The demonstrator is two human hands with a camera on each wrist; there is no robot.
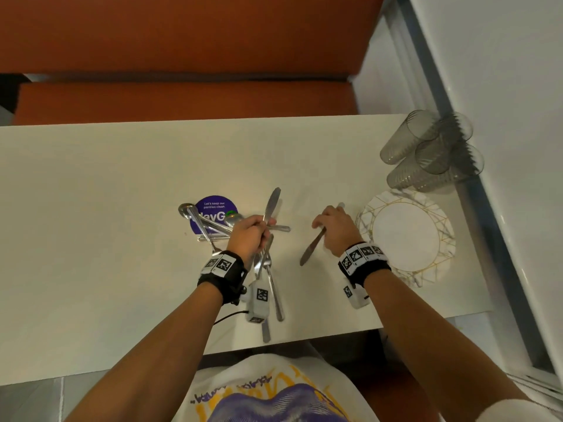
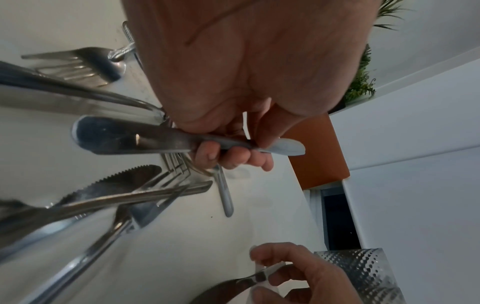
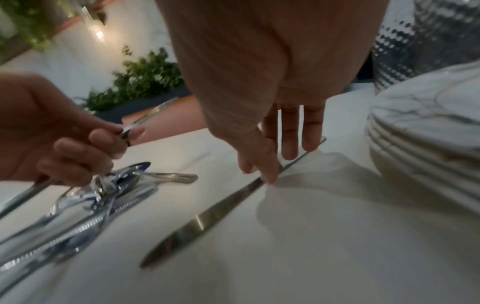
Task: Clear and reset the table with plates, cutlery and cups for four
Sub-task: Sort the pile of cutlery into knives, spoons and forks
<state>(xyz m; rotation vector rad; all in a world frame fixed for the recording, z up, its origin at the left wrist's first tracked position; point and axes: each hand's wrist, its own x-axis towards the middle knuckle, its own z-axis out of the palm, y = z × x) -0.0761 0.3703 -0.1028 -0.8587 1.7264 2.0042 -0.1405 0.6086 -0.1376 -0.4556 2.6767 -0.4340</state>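
Note:
My left hand [image 1: 250, 236] grips a bundle of cutlery [image 1: 268, 271] above the white table [image 1: 91, 208]. One knife blade sticks up past its knuckles, and fork and knife ends fan out below the wrist. The bundle [image 2: 130, 139] fills the left wrist view. My right hand [image 1: 332, 226] pinches the handle of a single knife [image 1: 312, 248] between thumb and fingers. That knife's [image 3: 197, 224] blade slants low over the table towards me. A stack of marbled plates [image 1: 444, 260] with gold lines sits right of that hand. Several grey cups [image 1: 426, 150] stand behind it.
Spoons [image 1: 195, 214] lie on a round purple sticker [image 1: 214, 205] left of my left hand. An orange bench [image 1: 182, 99] runs along the table's far edge. A white wall and a window frame [image 1: 487, 208] close off the right side. The table's near edge [image 1: 274, 345] meets my body.

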